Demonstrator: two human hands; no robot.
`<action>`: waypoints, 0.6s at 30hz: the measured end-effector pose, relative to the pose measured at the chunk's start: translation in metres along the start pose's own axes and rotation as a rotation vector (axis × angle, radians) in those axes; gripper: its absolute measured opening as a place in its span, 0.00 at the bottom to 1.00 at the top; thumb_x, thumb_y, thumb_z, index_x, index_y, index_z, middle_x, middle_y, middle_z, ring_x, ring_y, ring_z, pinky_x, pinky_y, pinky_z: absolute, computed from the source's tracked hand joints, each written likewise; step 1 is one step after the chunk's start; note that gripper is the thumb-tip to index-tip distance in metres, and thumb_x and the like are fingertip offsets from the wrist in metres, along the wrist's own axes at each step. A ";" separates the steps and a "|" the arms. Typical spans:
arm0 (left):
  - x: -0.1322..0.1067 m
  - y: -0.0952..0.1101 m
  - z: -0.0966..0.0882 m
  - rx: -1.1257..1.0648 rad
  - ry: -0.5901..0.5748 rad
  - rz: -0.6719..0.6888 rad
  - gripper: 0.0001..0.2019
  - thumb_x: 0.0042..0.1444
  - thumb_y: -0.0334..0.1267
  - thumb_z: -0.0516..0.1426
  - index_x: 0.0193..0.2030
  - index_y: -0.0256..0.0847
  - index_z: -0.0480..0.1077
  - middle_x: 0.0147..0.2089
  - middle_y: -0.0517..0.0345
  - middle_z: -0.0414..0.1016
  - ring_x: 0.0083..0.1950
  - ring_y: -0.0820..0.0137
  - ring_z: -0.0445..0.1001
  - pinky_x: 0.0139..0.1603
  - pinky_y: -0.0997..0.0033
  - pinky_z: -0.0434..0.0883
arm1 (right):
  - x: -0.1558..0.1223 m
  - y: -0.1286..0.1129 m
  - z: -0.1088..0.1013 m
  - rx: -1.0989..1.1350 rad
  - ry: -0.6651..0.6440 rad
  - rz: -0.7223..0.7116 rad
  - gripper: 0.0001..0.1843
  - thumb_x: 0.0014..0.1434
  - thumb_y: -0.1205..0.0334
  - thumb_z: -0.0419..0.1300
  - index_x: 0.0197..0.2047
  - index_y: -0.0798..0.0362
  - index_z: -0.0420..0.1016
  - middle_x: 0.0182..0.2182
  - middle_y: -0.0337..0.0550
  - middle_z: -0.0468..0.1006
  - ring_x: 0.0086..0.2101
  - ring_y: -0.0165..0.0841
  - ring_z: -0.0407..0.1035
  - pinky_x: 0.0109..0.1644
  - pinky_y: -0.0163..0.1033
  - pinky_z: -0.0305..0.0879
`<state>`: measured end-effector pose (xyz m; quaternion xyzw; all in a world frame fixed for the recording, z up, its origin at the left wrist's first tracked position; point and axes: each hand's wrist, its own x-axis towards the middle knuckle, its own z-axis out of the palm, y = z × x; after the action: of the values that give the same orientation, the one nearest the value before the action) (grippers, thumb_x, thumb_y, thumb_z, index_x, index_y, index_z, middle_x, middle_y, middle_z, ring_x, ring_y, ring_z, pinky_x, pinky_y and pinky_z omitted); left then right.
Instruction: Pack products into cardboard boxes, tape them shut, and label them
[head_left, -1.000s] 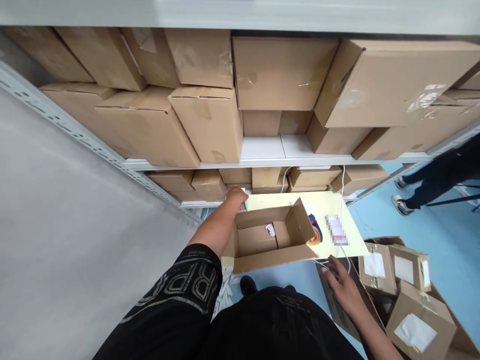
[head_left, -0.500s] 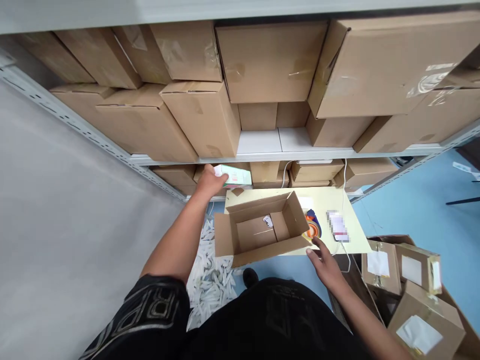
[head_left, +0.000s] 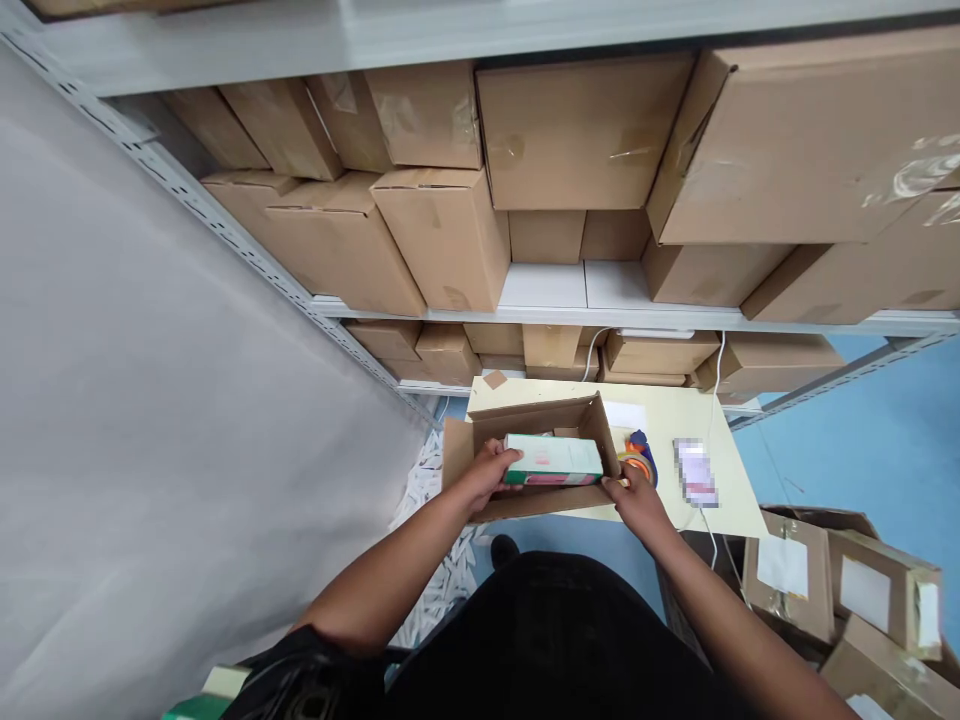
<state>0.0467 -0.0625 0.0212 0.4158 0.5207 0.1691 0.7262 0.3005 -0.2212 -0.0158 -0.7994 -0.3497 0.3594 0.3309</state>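
Note:
An open cardboard box (head_left: 581,412) sits on a small pale yellow table (head_left: 679,410). My left hand (head_left: 486,476) grips the left end of a white and green product box (head_left: 553,459) and holds it over the open box's mouth. My right hand (head_left: 634,497) rests at the open box's front right corner, fingers curled against the cardboard. A tape dispenser (head_left: 639,455) with orange and blue parts lies just right of the box.
Metal shelving (head_left: 600,318) stacked with many closed cartons (head_left: 442,235) fills the view ahead. A phone (head_left: 695,471) with a white cable lies on the table. Labelled cartons (head_left: 862,590) pile up at the lower right. White packing scraps (head_left: 435,560) litter the blue floor.
My left hand picked the white and green box up from behind the open box and brought it down over its mouth. My right hand moved up to the box's front right corner.

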 end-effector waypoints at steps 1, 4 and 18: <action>0.010 -0.005 0.005 -0.008 -0.022 -0.034 0.21 0.51 0.48 0.67 0.43 0.44 0.62 0.40 0.56 0.77 0.38 0.64 0.79 0.35 0.62 0.80 | 0.001 0.001 0.002 -0.003 0.009 0.003 0.25 0.56 0.46 0.60 0.52 0.51 0.79 0.45 0.50 0.80 0.42 0.46 0.75 0.42 0.46 0.73; 0.040 -0.016 0.014 0.113 0.006 -0.091 0.20 0.54 0.50 0.64 0.47 0.43 0.66 0.42 0.51 0.79 0.39 0.62 0.80 0.38 0.60 0.80 | 0.000 0.005 0.005 0.007 0.013 0.027 0.25 0.56 0.46 0.59 0.52 0.50 0.78 0.45 0.48 0.80 0.41 0.45 0.75 0.42 0.47 0.73; 0.051 0.010 -0.014 0.617 0.052 0.065 0.14 0.36 0.35 0.71 0.27 0.45 0.71 0.43 0.43 0.82 0.65 0.41 0.71 0.65 0.52 0.65 | -0.004 -0.004 -0.013 0.124 -0.169 0.178 0.28 0.54 0.40 0.65 0.51 0.48 0.80 0.48 0.47 0.82 0.47 0.46 0.77 0.47 0.47 0.74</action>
<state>0.0562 -0.0159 -0.0035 0.6284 0.5524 0.0368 0.5465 0.3078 -0.2256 -0.0046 -0.7723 -0.2812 0.4743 0.3157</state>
